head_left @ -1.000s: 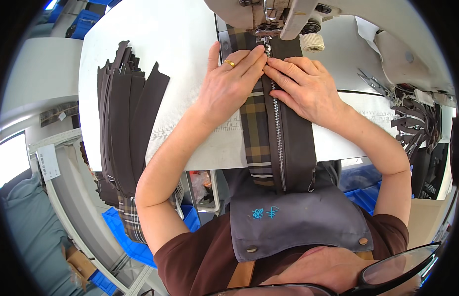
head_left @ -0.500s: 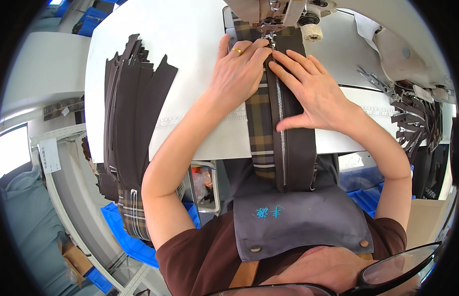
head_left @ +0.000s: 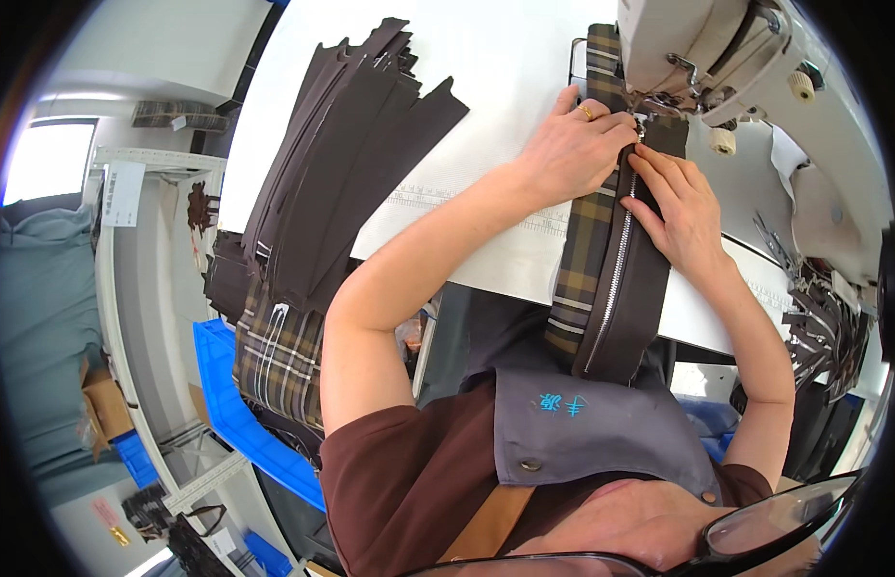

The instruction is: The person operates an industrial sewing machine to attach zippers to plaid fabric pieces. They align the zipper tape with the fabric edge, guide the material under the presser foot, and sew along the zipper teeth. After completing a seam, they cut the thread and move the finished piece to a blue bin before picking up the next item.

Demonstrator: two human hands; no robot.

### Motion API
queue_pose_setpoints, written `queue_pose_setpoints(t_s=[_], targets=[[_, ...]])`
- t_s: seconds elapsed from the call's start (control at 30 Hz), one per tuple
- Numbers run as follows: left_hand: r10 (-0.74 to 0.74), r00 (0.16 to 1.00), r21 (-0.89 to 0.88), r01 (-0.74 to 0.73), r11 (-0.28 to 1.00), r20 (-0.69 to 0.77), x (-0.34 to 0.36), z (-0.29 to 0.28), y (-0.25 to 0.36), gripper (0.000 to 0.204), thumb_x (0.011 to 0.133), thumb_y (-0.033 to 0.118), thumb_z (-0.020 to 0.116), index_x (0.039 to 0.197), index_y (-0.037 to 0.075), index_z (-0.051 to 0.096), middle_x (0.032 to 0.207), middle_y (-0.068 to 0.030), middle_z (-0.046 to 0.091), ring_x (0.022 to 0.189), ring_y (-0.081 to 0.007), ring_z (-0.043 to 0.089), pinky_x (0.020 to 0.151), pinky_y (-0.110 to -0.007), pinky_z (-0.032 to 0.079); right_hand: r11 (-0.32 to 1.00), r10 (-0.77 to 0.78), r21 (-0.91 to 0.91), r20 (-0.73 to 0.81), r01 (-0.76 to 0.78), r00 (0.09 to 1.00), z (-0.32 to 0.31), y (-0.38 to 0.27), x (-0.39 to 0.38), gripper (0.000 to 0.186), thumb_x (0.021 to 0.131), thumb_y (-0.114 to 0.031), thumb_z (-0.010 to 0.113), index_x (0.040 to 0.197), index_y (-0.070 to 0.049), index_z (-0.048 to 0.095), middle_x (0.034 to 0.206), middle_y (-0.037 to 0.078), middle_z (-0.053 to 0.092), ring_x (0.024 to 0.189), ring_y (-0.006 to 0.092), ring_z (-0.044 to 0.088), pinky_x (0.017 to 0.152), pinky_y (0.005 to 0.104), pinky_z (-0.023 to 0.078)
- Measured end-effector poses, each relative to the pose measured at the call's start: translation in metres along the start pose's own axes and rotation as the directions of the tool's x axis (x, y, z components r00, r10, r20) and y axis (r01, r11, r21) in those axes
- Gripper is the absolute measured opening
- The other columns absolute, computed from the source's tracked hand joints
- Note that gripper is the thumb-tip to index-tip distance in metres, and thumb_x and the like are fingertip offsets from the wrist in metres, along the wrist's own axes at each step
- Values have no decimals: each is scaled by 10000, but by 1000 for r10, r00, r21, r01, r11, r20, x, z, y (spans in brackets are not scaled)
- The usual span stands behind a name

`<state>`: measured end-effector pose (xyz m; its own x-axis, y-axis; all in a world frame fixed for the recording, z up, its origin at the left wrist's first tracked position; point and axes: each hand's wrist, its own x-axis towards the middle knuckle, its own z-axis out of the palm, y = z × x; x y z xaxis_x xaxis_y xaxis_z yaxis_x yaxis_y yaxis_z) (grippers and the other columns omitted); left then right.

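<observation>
The white worktop (head_left: 505,58) is spread beneath and to the left of the machine (head_left: 659,48). Well to the machine's left, a pile (head_left: 351,144) of dark cloth pieces is laid, with plaid cloth (head_left: 279,356) hung below it beside a blue bin (head_left: 216,370). On the machine's near side, a grey apron (head_left: 601,433) is worn by the person. Between machine and apron, a plaid band (head_left: 584,250) and a dark band (head_left: 649,279) are seen side by side, their far part set at the machine's head and their near end brought over the worktop's edge. To the machine's near right, a bundle (head_left: 822,327) of zips is heaped.

Just in front of the machine's head, both hands are placed. The left hand (head_left: 592,144) is rested with bent fingers on the bands; whether anything is pinched cannot be told. The right hand (head_left: 678,207) is laid unclenched on the dark band, its thumb held apart from its extended fingers. A metal zip (head_left: 616,274) is set along the dark band, running nearward from the machine. Scissors (head_left: 776,240) are placed to the machine's near right, by the bundle. A gold ring (head_left: 586,112) is worn on the left hand, near the machine's head.
</observation>
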<state>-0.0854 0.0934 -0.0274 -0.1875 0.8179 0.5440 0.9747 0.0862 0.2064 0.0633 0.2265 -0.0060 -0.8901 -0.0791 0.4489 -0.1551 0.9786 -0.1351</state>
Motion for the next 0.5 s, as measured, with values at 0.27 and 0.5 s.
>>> queue_pose_setpoints(t_s=[0.27, 0.5], targets=[[-513, 846, 630, 321, 707, 145, -73, -105, -6, 309, 853, 324, 623, 1044, 86, 670, 1086, -68, 654, 1159, -215, 526, 1004, -648, 227, 999, -25, 21, -29, 26, 999, -1, 3, -2, 447, 728, -211, 736, 1116, -28, 609, 1174, 59, 586, 991, 246, 552, 818, 348, 472], [-328, 903, 228, 270, 935, 278, -122, -109, 54, 422, 860, 327, 626, 1218, 104, 598, 1298, -21, 560, 1243, -197, 480, 1024, -666, 152, 999, -30, 29, -46, 31, 999, 1, 7, -4, 424, 730, -203, 736, 1097, -27, 619, 1171, 49, 594, 990, 245, 551, 815, 343, 473]])
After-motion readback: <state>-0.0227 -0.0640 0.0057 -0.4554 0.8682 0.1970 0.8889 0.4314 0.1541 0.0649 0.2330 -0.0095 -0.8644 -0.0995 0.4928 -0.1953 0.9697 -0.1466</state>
